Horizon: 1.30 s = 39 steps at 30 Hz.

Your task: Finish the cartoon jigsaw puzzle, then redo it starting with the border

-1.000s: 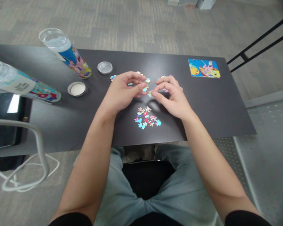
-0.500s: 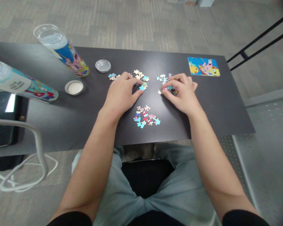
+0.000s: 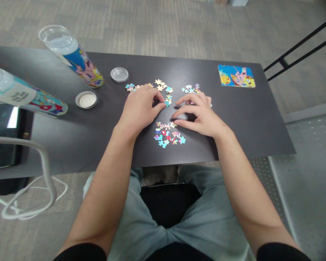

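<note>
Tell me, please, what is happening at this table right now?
A seated person is sorting small jigsaw pieces on a dark table. The left hand pinches a blue piece against the tabletop; the right hand rests fingertips-down beside it. A cluster of loose pieces lies nearest the body. A finished cartoon picture sits far right, two tubes and lids to the left.

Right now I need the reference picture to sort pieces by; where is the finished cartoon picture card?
The picture card lies flat at the far right of the black table, beyond the right hand and right of the loose pieces.
</note>
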Available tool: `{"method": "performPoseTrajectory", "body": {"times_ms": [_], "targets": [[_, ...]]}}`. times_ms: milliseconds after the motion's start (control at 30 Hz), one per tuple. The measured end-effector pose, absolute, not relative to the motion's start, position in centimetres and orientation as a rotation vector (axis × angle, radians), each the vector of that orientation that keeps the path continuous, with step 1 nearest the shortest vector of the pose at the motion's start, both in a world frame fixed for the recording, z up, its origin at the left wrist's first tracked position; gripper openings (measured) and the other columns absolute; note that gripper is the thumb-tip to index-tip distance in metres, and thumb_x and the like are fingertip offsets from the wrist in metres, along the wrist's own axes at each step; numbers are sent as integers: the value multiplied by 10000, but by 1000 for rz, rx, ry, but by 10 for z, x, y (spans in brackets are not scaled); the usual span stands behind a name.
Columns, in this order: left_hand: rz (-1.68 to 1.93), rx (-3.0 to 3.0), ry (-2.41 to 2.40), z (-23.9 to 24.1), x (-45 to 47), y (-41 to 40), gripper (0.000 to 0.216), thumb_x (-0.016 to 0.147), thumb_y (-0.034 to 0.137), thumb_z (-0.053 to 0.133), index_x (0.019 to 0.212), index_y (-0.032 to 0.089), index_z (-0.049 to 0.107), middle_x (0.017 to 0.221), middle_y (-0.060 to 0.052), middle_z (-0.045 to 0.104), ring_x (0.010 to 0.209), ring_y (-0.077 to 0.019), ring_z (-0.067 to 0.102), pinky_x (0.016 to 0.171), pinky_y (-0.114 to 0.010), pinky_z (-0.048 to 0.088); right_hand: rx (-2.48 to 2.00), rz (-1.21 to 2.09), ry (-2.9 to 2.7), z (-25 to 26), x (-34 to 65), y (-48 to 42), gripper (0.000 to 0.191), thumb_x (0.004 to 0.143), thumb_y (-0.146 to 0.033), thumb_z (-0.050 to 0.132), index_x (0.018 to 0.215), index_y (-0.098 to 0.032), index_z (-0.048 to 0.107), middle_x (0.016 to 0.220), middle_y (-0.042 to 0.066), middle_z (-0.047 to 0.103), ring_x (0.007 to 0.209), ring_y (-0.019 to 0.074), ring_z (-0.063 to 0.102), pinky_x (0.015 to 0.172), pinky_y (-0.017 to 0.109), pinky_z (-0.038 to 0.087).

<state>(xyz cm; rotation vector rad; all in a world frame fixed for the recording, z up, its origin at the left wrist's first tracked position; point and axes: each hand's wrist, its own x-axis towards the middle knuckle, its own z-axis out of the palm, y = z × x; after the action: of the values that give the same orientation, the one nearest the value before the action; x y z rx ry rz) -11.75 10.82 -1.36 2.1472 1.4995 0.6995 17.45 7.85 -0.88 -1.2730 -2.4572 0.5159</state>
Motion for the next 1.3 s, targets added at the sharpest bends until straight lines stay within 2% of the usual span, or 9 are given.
{"method": "performPoseTrajectory", "body": {"times_ms": [167,300,633,833,933,1000,1100,1200,1300], "targets": [[723,2028,1349,-8,-118,109,148,1079,415,869,1040,287,933,1080,-74,879,947,-290,741,914,-475,626,-1470,362,-2348,-11,174,81,501,1283,-773,616,1436,-433,951,1645,113,832,1604,516,671,1428,835,455],[735,1943,1206,-1,-115,107,204,1102,430,858,1045,253,942,1039,-72,855,934,-255,731,903,-418,619,-1498,379,-2282,-10,169,80,609,1300,-828,516,1460,-399,918,1629,145,841,1565,518,709,1412,827,453],[752,1916,1106,3,-114,105,170,1079,366,854,1047,213,919,1056,-62,860,938,-212,733,913,-352,598,-1270,511,-2203,-21,168,82,379,1311,-606,596,1280,-364,886,1519,100,865,1508,453,706,1369,756,469],[703,1925,1143,6,-111,103,90,1097,274,888,1062,207,937,1024,-34,870,866,-193,699,890,-368,573,-1294,467,-2226,-22,168,83,338,1287,-609,675,1197,-343,864,1484,106,861,1452,437,716,1319,722,482],[749,2000,1309,0,-112,105,84,1043,233,967,1126,231,954,1122,-45,892,927,-222,721,983,-437,583,-1352,421,-2252,-24,171,84,338,1281,-596,685,1154,-329,849,1524,120,857,1462,453,705,1307,735,473],[754,2091,1442,-5,-114,105,203,1009,213,1001,1198,272,960,1200,-53,881,998,-255,750,1153,-531,583,-1387,394,-2267,-26,172,83,305,1256,-565,726,1112,-318,831,1531,130,861,1461,471,701,1295,745,473],[688,2180,1522,-9,-114,104,339,1050,232,976,1376,322,956,1323,-76,848,1089,-297,777,1357,-677,500,-1431,357,-2299,-27,171,82,246,1228,-512,773,1091,-311,813,1539,143,864,1473,495,695,1283,754,479],[617,2217,1538,-8,-111,100,407,1109,268,931,1511,327,934,1428,-113,807,1212,-344,784,1410,-731,454,-1459,323,-2332,-24,168,81,198,1217,-493,804,1129,-316,825,1578,160,846,1506,516,686,1285,766,484],[571,2225,1566,-5,-107,98,355,1131,290,918,1486,293,928,1431,-123,795,1271,-367,780,1426,-743,438,-1470,299,-2357,-20,165,78,210,1174,-530,879,1196,-324,843,1617,181,820,1526,545,675,1289,784,490]]}}
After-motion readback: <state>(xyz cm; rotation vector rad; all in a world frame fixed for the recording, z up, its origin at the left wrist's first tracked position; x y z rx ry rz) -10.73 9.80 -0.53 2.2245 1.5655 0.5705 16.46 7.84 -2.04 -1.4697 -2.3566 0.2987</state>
